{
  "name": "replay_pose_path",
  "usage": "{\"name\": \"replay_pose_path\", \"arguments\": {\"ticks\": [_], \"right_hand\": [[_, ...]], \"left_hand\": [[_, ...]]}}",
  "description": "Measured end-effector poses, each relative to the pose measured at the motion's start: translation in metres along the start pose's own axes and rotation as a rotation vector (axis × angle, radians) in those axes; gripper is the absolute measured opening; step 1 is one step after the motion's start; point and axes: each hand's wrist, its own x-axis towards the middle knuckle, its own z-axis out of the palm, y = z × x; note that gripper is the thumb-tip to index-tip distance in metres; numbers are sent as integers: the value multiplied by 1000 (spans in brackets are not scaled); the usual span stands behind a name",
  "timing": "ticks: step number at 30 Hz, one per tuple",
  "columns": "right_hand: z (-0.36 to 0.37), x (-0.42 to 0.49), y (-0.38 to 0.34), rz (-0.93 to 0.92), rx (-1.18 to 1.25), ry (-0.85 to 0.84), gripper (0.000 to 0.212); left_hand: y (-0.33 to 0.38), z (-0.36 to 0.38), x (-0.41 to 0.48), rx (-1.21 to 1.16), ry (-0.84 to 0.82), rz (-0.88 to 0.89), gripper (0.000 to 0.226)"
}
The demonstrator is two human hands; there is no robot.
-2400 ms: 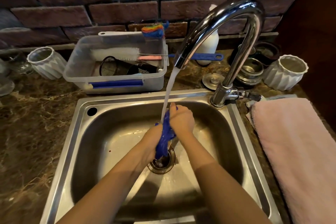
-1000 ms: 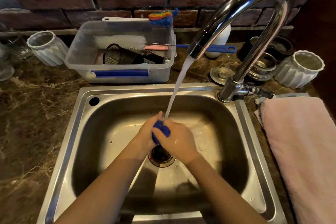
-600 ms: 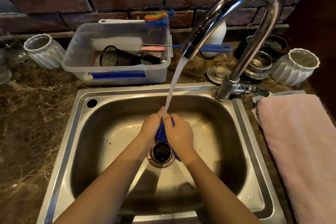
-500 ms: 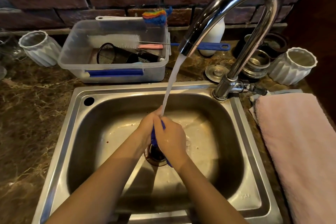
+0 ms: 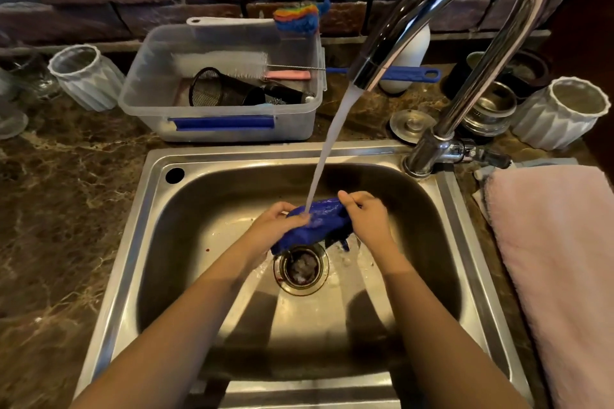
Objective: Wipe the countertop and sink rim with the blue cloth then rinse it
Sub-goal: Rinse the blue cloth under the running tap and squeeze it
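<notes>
The square steel sink is set in the brown marble countertop. Behind its back rim stands the clear plastic tub; the curved chrome faucet rises at its back right corner. The folded pink towel lies beside the right rim. The blue cloth is above the round metal drain, between the left hand and the right hand.

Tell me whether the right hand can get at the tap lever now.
Probably yes: the tap lever sticks out bare, with nothing between it and the right hand. That hand holds the blue cloth, so it must let go first.
</notes>
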Motion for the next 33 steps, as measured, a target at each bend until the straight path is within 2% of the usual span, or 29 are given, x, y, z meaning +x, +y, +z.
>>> {"name": "replay_pose_path", "arguments": {"ticks": [4, 7, 10, 13, 14, 16, 18, 20, 22, 24, 27, 30, 33], "right_hand": [[5, -11, -16, -23, 91, 45, 24], [15, -18, -27, 169, 406, 91, 31], [27, -23, -39, 411, 796, -30, 31], [36, -23, -45, 526, 902, -36, 28], [38, -22, -44, 498, 845, -18, 27], [36, -23, -37, 273, 561, -17, 24], [34, -34, -33, 51, 285, -116, 20], [39, -48, -36, -39, 120, -215, 19], [51, -58, -42, -111, -30, -151, 12], [62, -61, -50, -180, -201, -14, 17], [62, -47, -59, -109, -285, 132, 38], [56, -21, -45, -9, -316, 131, 28], [51, -8, -27, 116, -178, 205, 40]], "left_hand": [[-11, -10, 4, -62, 46, 38, 33], [-19, -10, 4, -241, 47, 42, 29], [-37, -4, 5, -550, -55, -80, 41], [-44, 7, 5, -837, -167, -160, 60], [-43, 10, 5, -909, -174, -156, 65], [-37, 14, 6, -957, -98, -149, 69], [-29, 14, 10, -896, -3, -153, 67], [-18, 17, 10, -808, 27, -151, 55], [-10, 21, 6, -732, 25, -113, 37], [-8, 30, 4, -642, 4, -74, 29], [-6, 42, -3, -574, 43, -34, 31], [-4, 46, 3, -442, 215, -39, 26], [-6, 50, 7, -258, 310, -34, 31]]}}
